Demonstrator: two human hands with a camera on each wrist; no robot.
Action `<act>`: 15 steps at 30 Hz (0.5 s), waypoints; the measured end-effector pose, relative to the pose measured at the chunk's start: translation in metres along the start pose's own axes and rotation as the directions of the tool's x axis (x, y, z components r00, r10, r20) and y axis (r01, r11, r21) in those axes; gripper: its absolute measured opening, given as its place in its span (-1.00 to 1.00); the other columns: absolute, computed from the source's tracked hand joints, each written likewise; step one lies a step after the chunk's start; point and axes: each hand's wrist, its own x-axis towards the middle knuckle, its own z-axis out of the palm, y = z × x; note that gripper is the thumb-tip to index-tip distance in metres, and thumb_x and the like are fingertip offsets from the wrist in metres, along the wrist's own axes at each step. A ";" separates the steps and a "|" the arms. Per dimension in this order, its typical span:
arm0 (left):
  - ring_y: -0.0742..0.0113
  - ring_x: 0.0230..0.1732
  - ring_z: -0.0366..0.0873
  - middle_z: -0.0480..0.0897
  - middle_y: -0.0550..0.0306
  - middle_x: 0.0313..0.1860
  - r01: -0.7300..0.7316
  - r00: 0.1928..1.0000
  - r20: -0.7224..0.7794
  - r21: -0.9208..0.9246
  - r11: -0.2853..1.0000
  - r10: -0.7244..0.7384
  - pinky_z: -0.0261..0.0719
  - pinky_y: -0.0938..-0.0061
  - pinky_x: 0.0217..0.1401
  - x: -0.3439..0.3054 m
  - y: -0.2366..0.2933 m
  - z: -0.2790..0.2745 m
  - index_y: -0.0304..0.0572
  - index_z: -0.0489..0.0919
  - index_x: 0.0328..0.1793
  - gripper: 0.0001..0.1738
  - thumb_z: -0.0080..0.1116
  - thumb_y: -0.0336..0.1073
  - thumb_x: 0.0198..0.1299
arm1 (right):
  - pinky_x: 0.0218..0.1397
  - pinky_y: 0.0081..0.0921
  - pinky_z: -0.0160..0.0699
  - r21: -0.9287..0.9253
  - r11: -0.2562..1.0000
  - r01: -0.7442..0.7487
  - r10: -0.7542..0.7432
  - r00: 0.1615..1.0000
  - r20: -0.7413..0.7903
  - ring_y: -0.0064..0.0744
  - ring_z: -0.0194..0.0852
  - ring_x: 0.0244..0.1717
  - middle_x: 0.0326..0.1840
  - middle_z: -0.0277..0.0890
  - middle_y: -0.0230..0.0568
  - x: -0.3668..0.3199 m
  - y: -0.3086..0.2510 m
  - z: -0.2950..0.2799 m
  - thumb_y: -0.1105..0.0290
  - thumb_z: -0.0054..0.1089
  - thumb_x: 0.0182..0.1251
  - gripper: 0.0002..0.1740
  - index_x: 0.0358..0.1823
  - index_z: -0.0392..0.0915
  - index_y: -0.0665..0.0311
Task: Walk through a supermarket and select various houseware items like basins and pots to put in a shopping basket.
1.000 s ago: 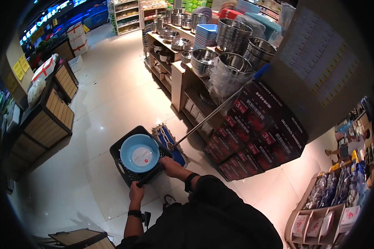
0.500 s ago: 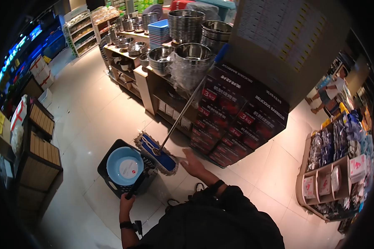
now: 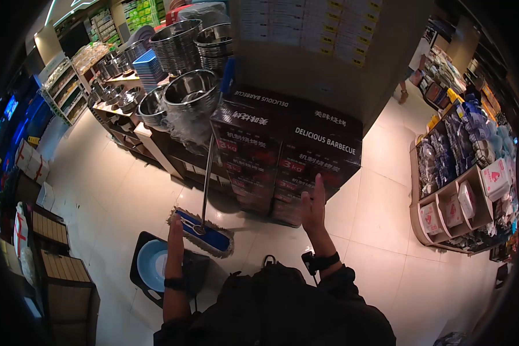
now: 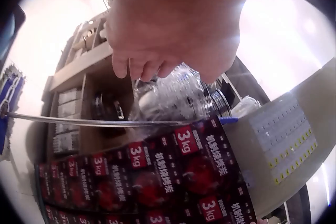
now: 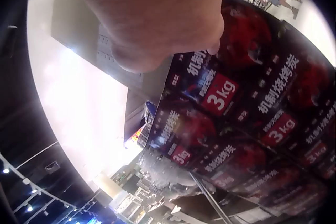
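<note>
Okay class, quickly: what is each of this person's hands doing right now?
Left hand: open, fingers straight, empty, overlapping the blue basin in the head view.
Right hand: open, empty, raised before the stacked boxes.

In the head view, the left hand (image 3: 176,248) was raised between seven and eight o'clock, edge-on, its fingers straight toward twelve. The right hand (image 3: 313,214) was open at four o'clock, its longest visible finger toward twelve. The left forearm (image 3: 175,303) rose toward twelve, the right forearm (image 3: 323,245) toward eleven. The two hands were well apart.
</note>
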 end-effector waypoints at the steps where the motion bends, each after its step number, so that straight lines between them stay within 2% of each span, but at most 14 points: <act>1: 0.17 0.54 0.10 0.22 -0.03 0.51 0.018 0.999 0.033 -0.053 0.998 -0.017 0.01 0.32 0.55 0.019 0.002 0.012 -0.30 0.14 0.52 -0.29 -0.25 0.10 0.47 | 0.54 -0.15 -0.08 0.007 1.000 0.031 -0.030 0.998 -0.056 0.14 -0.10 0.54 0.52 -0.05 0.23 0.005 0.001 -0.007 0.27 -0.08 0.48 -0.32 0.48 -0.05 0.50; 2: 0.17 0.54 0.10 0.22 -0.03 0.51 0.022 0.999 0.049 -0.047 0.999 -0.020 0.01 0.32 0.55 0.034 0.004 0.022 -0.30 0.14 0.52 -0.29 -0.25 0.10 0.47 | 0.54 -0.15 -0.08 0.000 1.000 0.018 -0.018 0.998 -0.065 0.14 -0.10 0.54 0.52 -0.05 0.23 0.009 0.005 -0.014 0.27 -0.08 0.48 -0.32 0.48 -0.05 0.50; 4: 0.17 0.57 0.01 0.15 -0.01 0.55 -0.009 0.995 0.099 -0.154 0.988 0.025 -0.06 0.28 0.57 0.058 0.026 0.051 -0.25 0.08 0.56 -0.26 -0.27 0.13 0.46 | 0.54 -0.14 -0.08 -0.131 0.987 0.089 -0.112 0.976 -0.185 0.12 -0.11 0.54 0.54 -0.07 0.21 0.015 0.012 -0.028 0.29 -0.07 0.48 -0.33 0.47 -0.02 0.49; 5: 0.17 0.57 0.01 0.15 -0.01 0.55 -0.005 0.993 0.116 -0.148 0.989 0.022 -0.06 0.28 0.57 0.075 0.025 0.056 -0.25 0.08 0.56 -0.26 -0.27 0.13 0.46 | 0.54 -0.13 -0.09 -0.167 0.985 0.042 -0.081 0.969 -0.234 0.10 -0.14 0.56 0.55 -0.09 0.20 0.017 0.010 -0.033 0.29 -0.07 0.48 -0.34 0.47 0.00 0.49; 7: 0.18 0.59 -0.05 0.09 0.02 0.57 -0.128 0.974 0.169 -0.148 0.981 0.152 -0.14 0.23 0.58 0.111 0.025 0.068 -0.20 0.03 0.58 -0.25 -0.31 0.16 0.46 | 0.57 -0.17 -0.20 -0.214 0.977 0.005 -0.072 0.949 -0.307 -0.01 -0.27 0.60 0.59 -0.19 0.12 0.022 0.015 -0.042 0.28 -0.12 0.51 -0.33 0.50 -0.07 0.44; 9: 0.19 0.59 -0.06 0.08 0.02 0.58 -0.133 0.967 0.193 -0.174 0.976 0.167 -0.16 0.23 0.59 0.139 0.031 0.081 -0.20 0.02 0.58 -0.25 -0.33 0.15 0.47 | 0.59 -0.19 -0.27 -0.253 0.966 -0.053 -0.040 0.937 -0.348 -0.08 -0.31 0.61 0.61 -0.25 0.05 0.028 0.023 -0.047 0.27 -0.18 0.53 -0.33 0.53 -0.13 0.40; 11: 0.20 0.60 -0.07 0.07 0.01 0.58 -0.147 0.960 0.203 -0.226 0.963 0.194 -0.18 0.23 0.60 0.164 0.046 0.095 -0.21 0.00 0.58 -0.26 -0.38 0.14 0.48 | 0.60 -0.26 -0.30 -0.018 0.988 -0.154 0.134 0.904 -0.405 -0.13 -0.36 0.63 0.62 -0.27 0.05 0.035 0.030 -0.047 0.29 -0.24 0.55 -0.35 0.53 -0.16 0.41; 12: 0.20 0.60 -0.08 0.06 0.01 0.58 -0.152 0.956 0.209 -0.252 0.956 0.207 -0.20 0.22 0.60 0.177 0.054 0.102 -0.22 -0.01 0.58 -0.26 -0.41 0.14 0.48 | 0.60 -0.26 -0.30 -0.029 0.986 -0.165 0.138 0.896 -0.421 -0.13 -0.36 0.63 0.62 -0.27 0.05 0.039 0.032 -0.046 0.29 -0.24 0.55 -0.35 0.53 -0.16 0.41; 14: 0.21 0.60 -0.10 0.04 0.01 0.59 -0.161 0.947 0.219 -0.309 0.937 0.235 -0.22 0.22 0.61 0.203 0.070 0.116 -0.23 -0.03 0.59 -0.27 -0.45 0.12 0.50 | 0.60 -0.29 -0.33 0.255 0.943 -0.215 0.308 0.854 -0.420 -0.14 -0.39 0.63 0.62 -0.30 0.08 0.050 0.033 -0.045 0.24 -0.27 0.57 -0.31 0.53 -0.24 0.45; 15: 0.21 0.61 -0.11 0.03 0.01 0.59 -0.167 0.942 0.224 -0.338 0.926 0.252 -0.24 0.22 0.61 0.218 0.076 0.122 -0.23 -0.04 0.59 -0.28 -0.48 0.12 0.50 | 0.59 -0.34 -0.31 0.291 0.939 -0.187 0.302 0.850 -0.431 -0.20 -0.36 0.63 0.62 -0.26 0.05 0.056 0.034 -0.043 0.24 -0.30 0.58 -0.32 0.53 -0.23 0.47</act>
